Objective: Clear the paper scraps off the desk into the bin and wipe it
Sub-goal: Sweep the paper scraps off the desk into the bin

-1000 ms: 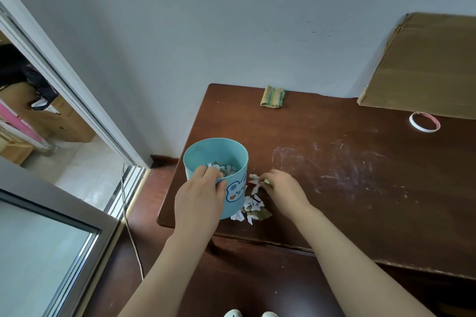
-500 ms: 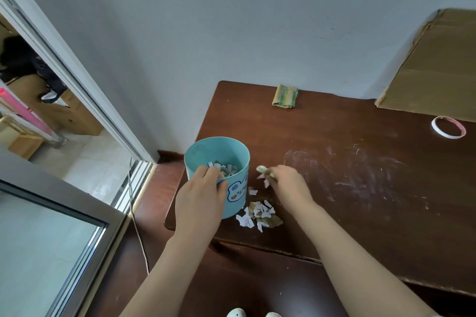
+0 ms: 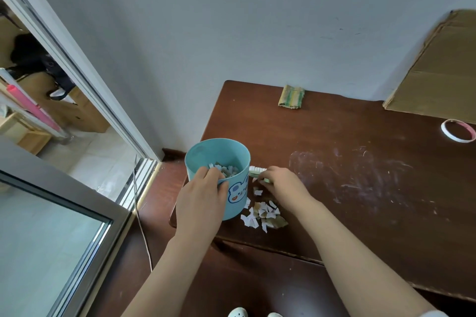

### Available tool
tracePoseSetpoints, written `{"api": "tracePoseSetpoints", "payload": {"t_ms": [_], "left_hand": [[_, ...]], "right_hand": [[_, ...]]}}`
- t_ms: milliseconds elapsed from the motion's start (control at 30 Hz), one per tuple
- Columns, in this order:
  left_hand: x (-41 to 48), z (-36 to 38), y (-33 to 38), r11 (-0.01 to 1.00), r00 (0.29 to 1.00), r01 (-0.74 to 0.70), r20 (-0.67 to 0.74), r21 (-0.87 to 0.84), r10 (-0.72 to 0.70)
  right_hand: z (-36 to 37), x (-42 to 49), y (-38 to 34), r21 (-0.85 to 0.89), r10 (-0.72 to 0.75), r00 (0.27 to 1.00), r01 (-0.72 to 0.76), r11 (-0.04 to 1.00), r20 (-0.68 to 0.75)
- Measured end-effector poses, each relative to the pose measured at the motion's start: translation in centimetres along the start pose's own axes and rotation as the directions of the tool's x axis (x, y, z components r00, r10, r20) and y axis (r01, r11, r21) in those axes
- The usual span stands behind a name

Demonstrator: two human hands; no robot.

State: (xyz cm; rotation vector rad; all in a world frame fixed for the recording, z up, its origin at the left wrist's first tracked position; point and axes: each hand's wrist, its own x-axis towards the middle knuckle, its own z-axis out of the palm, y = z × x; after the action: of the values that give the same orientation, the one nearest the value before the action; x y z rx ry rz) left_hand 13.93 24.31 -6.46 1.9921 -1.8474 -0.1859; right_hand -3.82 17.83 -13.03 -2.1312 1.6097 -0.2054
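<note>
Gripping the near rim of the round teal plastic bin (image 3: 235, 210), the left hand (image 3: 199, 201) curls its fingers over the edge and into the opening, with the palm against the outer wall. The bin stands upright at the desk's near left corner, and a heap of small white paper scraps (image 3: 226, 170) already lies inside it. Its side carries a printed cartoon bear (image 3: 237, 192) in white and blue; I cannot make out any lettering beside it.

The right hand (image 3: 280, 183) is closed round a small brush with white bristles and a pale green back (image 3: 257, 171), held at the bin's three o'clock with its tip touching or almost touching the bin wall.

More white and tan torn paper pieces (image 3: 262, 213) lie loose on the dark brown wooden desk (image 3: 334, 136) at the bin's five o'clock, close to the front edge. Whitish smears (image 3: 347, 170) mark the wood further out at three o'clock.

At the bin's one o'clock, by the wall, lies a folded yellow-green striped cloth (image 3: 291, 97). A white and pink tape ring (image 3: 456, 139) sits far off at two o'clock, below a sheet of brown cardboard (image 3: 438, 80) leaning on the wall.
</note>
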Motion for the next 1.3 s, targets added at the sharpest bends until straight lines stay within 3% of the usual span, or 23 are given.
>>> {"api": "tracePoseSetpoints", "payload": {"t_ms": [267, 500, 633, 733, 1000, 1300], "left_hand": [[-1.0, -0.4, 0.2, 1.0, 1.0, -0.017, 0.01, 0.008, 0.017], [-3.3, -1.5, 0.8, 0.999, 0.998, -0.04, 0.047, 0.031, 0.038], [-5.5, -2.3, 0.6, 0.998, 0.994, -0.065, 0.084, 0.006, 0.064], [-7.1, -2.6, 0.3, 0.995, 0.987, -0.094, 0.129, -0.016, 0.095], [-9.6, -3.0, 0.4, 0.987, 0.967, -0.159, 0.204, 0.008, 0.154], [-11.4, -3.1, 0.8, 0.967, 0.908, -0.255, 0.346, 0.012, 0.236]], "right_hand": [[-1.2, -3.1, 0.3, 0.098, -0.056, 0.994, 0.047, 0.994, 0.094], [-1.6, -5.3, 0.8, 0.192, 0.099, 0.982, -0.068, 0.979, -0.158], [-1.1, -6.3, 1.3, 0.147, 0.172, 0.982, -0.16, 0.976, -0.077], [-0.6, -7.1, 1.0, 0.172, 0.151, 0.988, -0.144, 0.974, -0.026], [-0.3, -8.4, 0.3, 0.276, 0.213, 0.942, -0.138, 0.951, -0.261], [0.2, -9.7, 0.0, 0.31, 0.233, 0.933, -0.143, 0.94, -0.275]]}}
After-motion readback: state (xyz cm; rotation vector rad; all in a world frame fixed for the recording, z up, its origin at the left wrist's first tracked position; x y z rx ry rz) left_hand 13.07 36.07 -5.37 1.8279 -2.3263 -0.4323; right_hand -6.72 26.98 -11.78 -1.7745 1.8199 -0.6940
